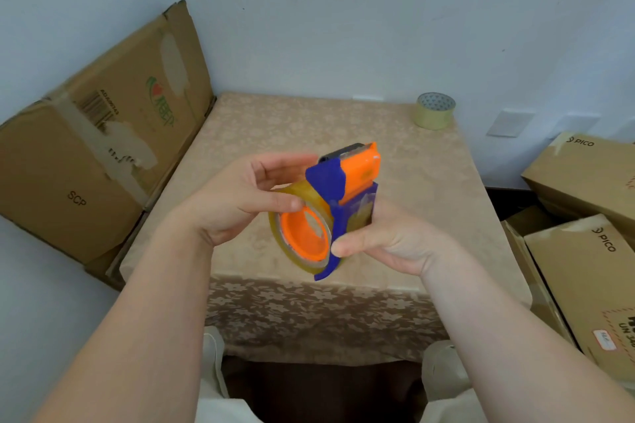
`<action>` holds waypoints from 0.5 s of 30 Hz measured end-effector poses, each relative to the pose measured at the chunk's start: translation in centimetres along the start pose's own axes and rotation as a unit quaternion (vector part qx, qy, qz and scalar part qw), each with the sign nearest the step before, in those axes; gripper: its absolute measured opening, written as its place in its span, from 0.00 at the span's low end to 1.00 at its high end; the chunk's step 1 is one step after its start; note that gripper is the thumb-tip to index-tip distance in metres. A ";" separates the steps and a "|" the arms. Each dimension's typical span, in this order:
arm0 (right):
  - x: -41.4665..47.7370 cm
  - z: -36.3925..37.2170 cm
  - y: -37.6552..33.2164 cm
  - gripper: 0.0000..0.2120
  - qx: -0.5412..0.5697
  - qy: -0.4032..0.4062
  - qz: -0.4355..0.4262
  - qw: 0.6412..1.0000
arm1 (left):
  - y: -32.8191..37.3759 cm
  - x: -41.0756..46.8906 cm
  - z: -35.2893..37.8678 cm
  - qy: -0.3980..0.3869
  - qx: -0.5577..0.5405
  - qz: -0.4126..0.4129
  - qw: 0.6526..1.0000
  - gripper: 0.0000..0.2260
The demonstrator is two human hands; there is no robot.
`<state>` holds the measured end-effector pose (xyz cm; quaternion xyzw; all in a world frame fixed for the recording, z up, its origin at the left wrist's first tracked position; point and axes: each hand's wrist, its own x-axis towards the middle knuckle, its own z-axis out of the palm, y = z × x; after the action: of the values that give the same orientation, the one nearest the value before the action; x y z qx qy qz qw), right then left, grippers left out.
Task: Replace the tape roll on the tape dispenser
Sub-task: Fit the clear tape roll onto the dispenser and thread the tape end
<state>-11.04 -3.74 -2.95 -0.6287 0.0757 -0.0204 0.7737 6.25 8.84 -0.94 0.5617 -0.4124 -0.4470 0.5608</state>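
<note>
Both hands hold the blue-and-orange tape dispenser (347,189) in the air above the counter (261,127). The right hand (388,237) grips its blue frame from the side, while the left hand (240,203) pinches the clear tape roll (292,251) seated on the orange hub. A 2nd tape roll (434,110) stands at the counter's far right corner — well apart, w/ cardboard boxes (103,134) on both sides.

2 tape rolls (434,110), 1 dispenser (343,182), 3 cardboard boxes (103,134)
</note>
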 end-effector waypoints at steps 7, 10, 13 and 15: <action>-1.0 0.0 -0.5 0.26 -0.203 0.028 -0.009 0.979 | 0.1 0.5 0.3 0.098 0.007 -0.015 0.995 0.17; -0.3 0.2 0.2 0.22 -0.377 0.085 -0.023 0.922 | 0.1 0.5 0.8 0.107 0.097 -0.032 0.989 0.09; 0.2 0.3 0.3 0.26 -0.398 0.147 0.012 0.905 | -0.3 0.9 1.4 0.152 0.130 -0.033 0.979 0.10; 0.3 0.2 0.6 0.25 -0.557 0.142 -0.032 0.818 | -0.3 1.2 1.7 0.189 0.131 -0.035 0.973 0.12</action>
<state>-10.72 -3.51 -3.57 -0.9446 0.1628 -0.0881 0.2710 4.88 7.25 -1.19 0.7189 -0.3343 -0.2939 0.5339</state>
